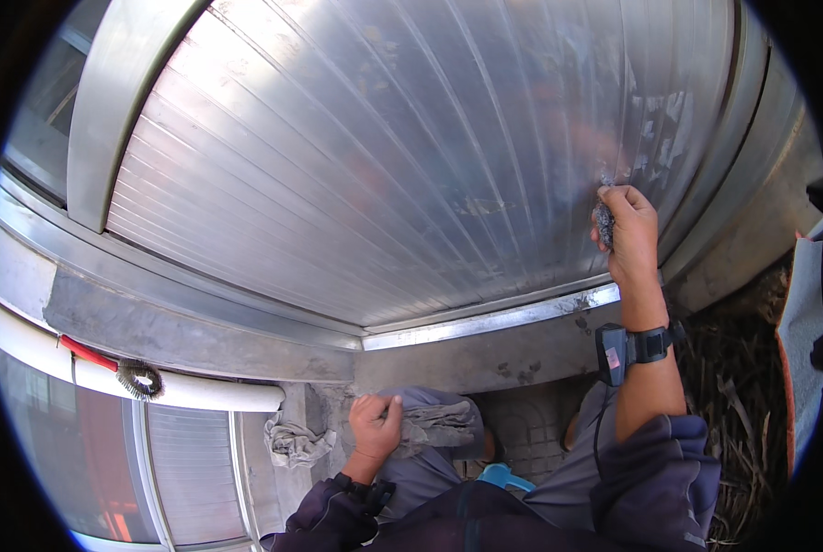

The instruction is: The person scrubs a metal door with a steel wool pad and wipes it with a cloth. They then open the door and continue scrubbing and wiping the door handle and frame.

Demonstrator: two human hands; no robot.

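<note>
My right hand [631, 224] grips a wad of steel wool [605, 224] close to the ribbed metal panel [384, 159], on its right side. Whether the wad presses on the surface is hard to tell. Patches of whitish residue [670, 134] cling to the panel up and right of that hand. Low in front of me, my left hand [375, 424] is curled at my knee on a dirty grey cloth [439, 424], which spreads out to the right. The fingers' far side is hidden.
A red-handled wire brush [139, 378] rests on a white pipe [211, 397] at left. Beside the ledge [198, 331] lies a crumpled rag [294, 441]. Something light blue [504, 476] shows between my legs. Dry stalks [735, 414] and a grey mat [801, 331] are at right.
</note>
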